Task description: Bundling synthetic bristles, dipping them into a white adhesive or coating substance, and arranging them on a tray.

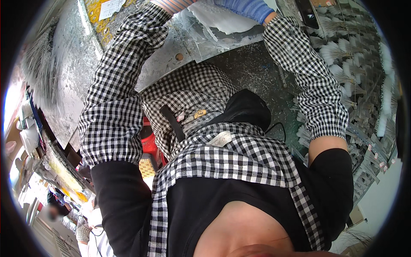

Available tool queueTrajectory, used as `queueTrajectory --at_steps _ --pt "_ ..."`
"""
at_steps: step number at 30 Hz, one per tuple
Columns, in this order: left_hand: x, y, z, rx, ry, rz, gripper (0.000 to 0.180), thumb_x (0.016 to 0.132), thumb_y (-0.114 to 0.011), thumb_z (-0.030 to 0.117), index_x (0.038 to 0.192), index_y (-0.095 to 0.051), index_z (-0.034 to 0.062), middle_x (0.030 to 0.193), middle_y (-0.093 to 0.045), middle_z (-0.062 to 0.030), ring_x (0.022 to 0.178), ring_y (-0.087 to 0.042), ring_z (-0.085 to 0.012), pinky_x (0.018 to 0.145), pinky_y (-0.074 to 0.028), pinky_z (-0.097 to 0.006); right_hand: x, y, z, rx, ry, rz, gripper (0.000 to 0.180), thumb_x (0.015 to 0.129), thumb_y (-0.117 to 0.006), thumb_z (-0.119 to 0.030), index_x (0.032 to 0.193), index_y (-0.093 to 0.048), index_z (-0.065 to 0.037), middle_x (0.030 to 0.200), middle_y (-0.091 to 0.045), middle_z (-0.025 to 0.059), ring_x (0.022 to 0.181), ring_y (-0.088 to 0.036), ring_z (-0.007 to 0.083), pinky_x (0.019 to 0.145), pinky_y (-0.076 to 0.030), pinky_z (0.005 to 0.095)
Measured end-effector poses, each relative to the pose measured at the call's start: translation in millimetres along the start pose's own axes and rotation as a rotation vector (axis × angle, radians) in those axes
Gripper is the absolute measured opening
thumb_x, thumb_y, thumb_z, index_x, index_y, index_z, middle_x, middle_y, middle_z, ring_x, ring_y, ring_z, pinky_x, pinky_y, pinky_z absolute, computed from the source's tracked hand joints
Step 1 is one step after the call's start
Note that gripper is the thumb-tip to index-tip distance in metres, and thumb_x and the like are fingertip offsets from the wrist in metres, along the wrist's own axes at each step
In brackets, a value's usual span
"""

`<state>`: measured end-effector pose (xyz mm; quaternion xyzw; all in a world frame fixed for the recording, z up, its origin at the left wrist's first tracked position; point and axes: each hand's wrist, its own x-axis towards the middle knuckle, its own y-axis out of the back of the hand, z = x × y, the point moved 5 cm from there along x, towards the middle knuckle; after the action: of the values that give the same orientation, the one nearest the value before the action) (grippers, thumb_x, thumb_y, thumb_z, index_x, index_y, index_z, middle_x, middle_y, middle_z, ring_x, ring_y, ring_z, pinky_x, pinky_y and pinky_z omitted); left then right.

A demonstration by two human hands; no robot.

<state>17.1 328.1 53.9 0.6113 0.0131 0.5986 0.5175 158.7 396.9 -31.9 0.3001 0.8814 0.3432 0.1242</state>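
Observation:
My left hand, in a striped orange and grey knit glove, reaches to the upper edge of the view, where its fingers are cut off. My right hand wears a blue knit glove and bends inward from the right; its fingers also lie beyond the edge. Between and just below the hands, a white, partly see-through mass lies on the metal worktop. Whether either hand grips it cannot be seen. Checked sleeves cover both forearms.
Long grey bristles hang at the left. Yellow rings and a paper slip lie at upper left. Bristle bundles fill racks at right, near a dark flat device. A red stool is below; another person is lower left.

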Motion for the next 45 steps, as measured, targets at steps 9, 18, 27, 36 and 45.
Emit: queueTrajectory --at_steps 9,18,27,36,45 --pt "13 5 -17 -0.449 0.266 0.083 0.066 0.076 -0.085 0.016 0.132 -0.052 0.0015 0.114 -0.068 -0.0149 0.103 -0.066 -0.0236 0.09 -0.054 -0.037 -7 22 -41 -0.078 -0.154 0.01 0.044 0.091 -0.071 -0.035 0.119 -0.07 -0.002 0.111 -0.074 0.0148 0.108 -0.068 0.0305 0.099 -0.05 0.0378" --pt "20 10 -12 -0.445 0.292 0.109 0.066 0.075 -0.084 0.012 0.131 -0.051 0.0001 0.109 -0.069 -0.0163 0.096 -0.068 -0.0252 0.087 -0.055 -0.036 -9 29 -43 -0.313 -0.072 0.121 0.042 0.092 -0.067 -0.038 0.117 -0.072 -0.004 0.113 -0.074 0.015 0.105 -0.069 0.0318 0.096 -0.052 0.0396" --pt "11 11 14 0.016 -0.029 -0.027 0.053 0.07 -0.083 0.023 0.118 -0.063 0.0102 0.102 -0.067 -0.0134 0.099 -0.063 -0.0348 0.091 -0.048 -0.045 -4 2 -5 -0.535 -0.162 0.025 0.051 0.093 -0.061 -0.049 0.122 -0.071 -0.009 0.125 -0.069 0.0144 0.12 -0.06 0.0333 0.107 -0.044 0.0416" --pt "0 10 9 0.016 0.03 -0.042 0.053 0.069 -0.084 0.023 0.116 -0.064 0.0115 0.099 -0.067 -0.0116 0.098 -0.063 -0.0327 0.092 -0.047 -0.045 -2 -5 -11 -0.341 0.296 0.225 0.045 0.093 -0.064 -0.038 0.126 -0.066 -0.009 0.132 -0.064 0.0121 0.124 -0.057 0.0319 0.109 -0.042 0.0416" --pt "1 9 8 0.077 0.016 -0.059 0.055 0.069 -0.084 0.028 0.117 -0.063 0.013 0.101 -0.067 -0.0101 0.098 -0.064 -0.0315 0.092 -0.046 -0.044 1 -5 -6 -0.54 0.197 0.217 0.048 0.092 -0.062 -0.04 0.127 -0.065 -0.007 0.132 -0.063 0.0139 0.124 -0.057 0.0329 0.109 -0.042 0.0424"
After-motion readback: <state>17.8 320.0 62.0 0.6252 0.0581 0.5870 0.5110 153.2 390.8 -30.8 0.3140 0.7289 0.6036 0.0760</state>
